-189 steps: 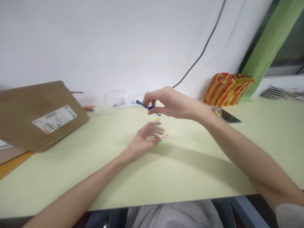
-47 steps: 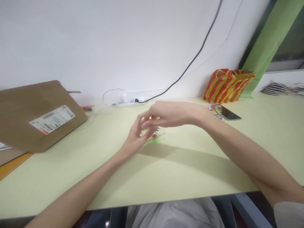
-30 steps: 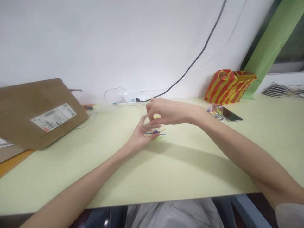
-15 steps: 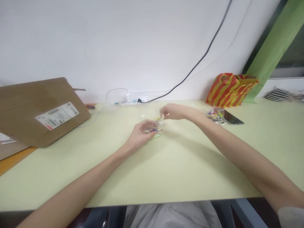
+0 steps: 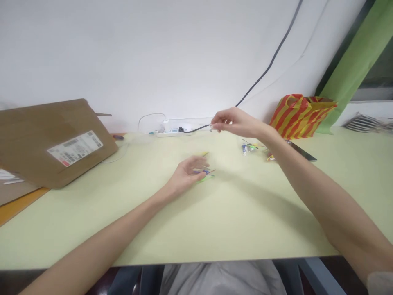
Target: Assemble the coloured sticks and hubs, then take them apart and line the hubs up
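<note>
Low over the table, my left hand point(image 5: 192, 170) is curved with thumb and fingers apart. Small thin coloured pieces point(image 5: 206, 172), blue, green and orange, lie at its thumb, partly hidden; their kind is unclear. A yellow piece point(image 5: 205, 154) shows just past its fingers. Raised above the table near the wall, my right hand point(image 5: 231, 121) has its fingertips pinched together. A small pale or clear bit shows at those fingertips, too faint to name. Under my right forearm lies a little group of blue, green and yellow pieces point(image 5: 250, 146).
A cardboard package point(image 5: 61, 147) with a label leans at the left. Along the wall sits a white power strip point(image 5: 172, 132) with a black cable point(image 5: 270, 61). Toward the right are a red-and-yellow striped bag point(image 5: 301, 116) and a dark phone point(image 5: 302, 151) partly behind my forearm.
My right hand has risen away from my left hand, toward the wall and slightly right. The left hand stays by the coloured pieces, its fingers a little more apart.
</note>
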The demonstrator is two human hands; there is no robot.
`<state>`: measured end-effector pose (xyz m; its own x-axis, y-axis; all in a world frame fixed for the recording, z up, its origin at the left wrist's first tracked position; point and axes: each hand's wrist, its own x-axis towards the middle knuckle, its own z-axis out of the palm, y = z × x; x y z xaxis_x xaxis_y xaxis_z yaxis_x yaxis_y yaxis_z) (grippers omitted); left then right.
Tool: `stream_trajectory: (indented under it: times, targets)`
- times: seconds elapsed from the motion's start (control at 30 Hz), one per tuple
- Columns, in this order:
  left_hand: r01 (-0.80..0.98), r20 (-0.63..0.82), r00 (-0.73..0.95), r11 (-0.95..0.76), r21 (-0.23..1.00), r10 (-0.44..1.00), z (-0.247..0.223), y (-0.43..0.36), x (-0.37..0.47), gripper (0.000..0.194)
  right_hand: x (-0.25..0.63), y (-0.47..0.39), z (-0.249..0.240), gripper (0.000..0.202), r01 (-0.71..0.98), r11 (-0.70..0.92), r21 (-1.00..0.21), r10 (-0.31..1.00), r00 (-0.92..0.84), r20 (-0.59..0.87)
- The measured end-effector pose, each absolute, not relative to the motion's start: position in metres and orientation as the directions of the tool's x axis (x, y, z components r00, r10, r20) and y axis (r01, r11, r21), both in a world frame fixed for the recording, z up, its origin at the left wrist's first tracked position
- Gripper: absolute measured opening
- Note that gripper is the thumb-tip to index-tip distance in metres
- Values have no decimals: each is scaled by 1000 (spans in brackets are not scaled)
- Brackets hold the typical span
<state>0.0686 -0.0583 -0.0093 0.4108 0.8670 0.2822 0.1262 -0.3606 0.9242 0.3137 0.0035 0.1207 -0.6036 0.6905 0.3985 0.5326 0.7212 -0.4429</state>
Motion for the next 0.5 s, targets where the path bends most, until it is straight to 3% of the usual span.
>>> stream_trajectory:
  times: [0.1,0.17,0.27,0.37,0.5]
  targets:
    - [139,278,403,-359,923,872,-10,-58,67,47,306,-25,138,26,359,771,-526,617,-627,476]
    - [153,281,417,-372,915,864,-10,-58,66,47,298,-39,142,26,336,788,-515,580,-685,441]
    - [163,288,448,-393,905,847,-9,-60,65,48,288,-50,141,21,439,805,-400,575,-743,342]
    - [167,300,453,-411,896,839,-10,-60,65,49,283,-53,139,20,559,792,-244,610,-714,344]
    - [158,324,473,-441,884,819,-12,-61,65,51,282,-54,138,24,587,794,-157,604,-733,313]
